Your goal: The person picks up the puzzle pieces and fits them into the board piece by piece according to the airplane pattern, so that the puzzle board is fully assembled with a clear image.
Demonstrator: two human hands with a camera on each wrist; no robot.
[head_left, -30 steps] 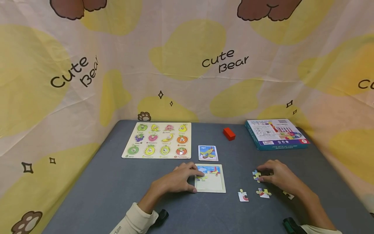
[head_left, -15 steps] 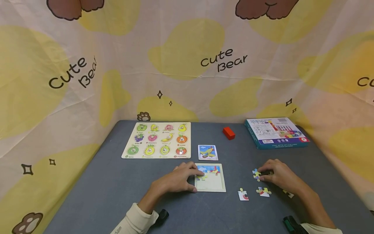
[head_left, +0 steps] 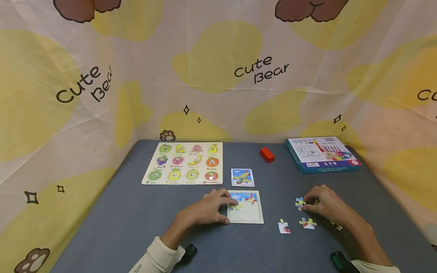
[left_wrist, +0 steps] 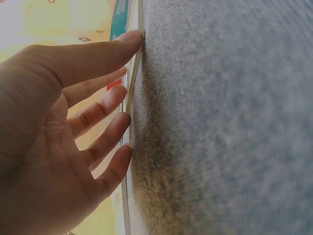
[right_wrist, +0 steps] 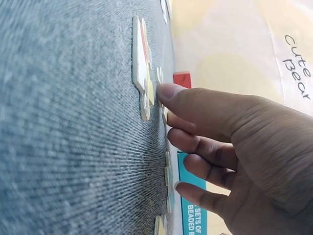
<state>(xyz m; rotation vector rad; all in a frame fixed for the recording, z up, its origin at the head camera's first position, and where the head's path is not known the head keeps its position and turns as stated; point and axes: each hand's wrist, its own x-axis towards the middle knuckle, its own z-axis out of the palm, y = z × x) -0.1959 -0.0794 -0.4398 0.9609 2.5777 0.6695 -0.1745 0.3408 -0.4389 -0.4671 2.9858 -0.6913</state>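
A shallow jigsaw tray with a pale rim lies in front of me, its top part filled with pieces of an airplane picture. My left hand rests on its left side: the thumb is at the near left corner and the index finger reaches over the laid pieces. In the left wrist view the fingers are loosely bent along the tray's edge. To the right, my right hand pinches a blue-and-yellow jigsaw piece between thumb and index finger, low at the table. Another piece is partly hidden behind these fingers.
Loose jigsaw pieces lie nearby: a white-and-red one, a yellow-and-red one and one by the right wrist. Behind are an airplane picture card, a fruit board, a red block and a flat box.
The piece in my right fingers has turned slightly, and those fingers have shifted a little on it. My left hand has kept its place on the tray.
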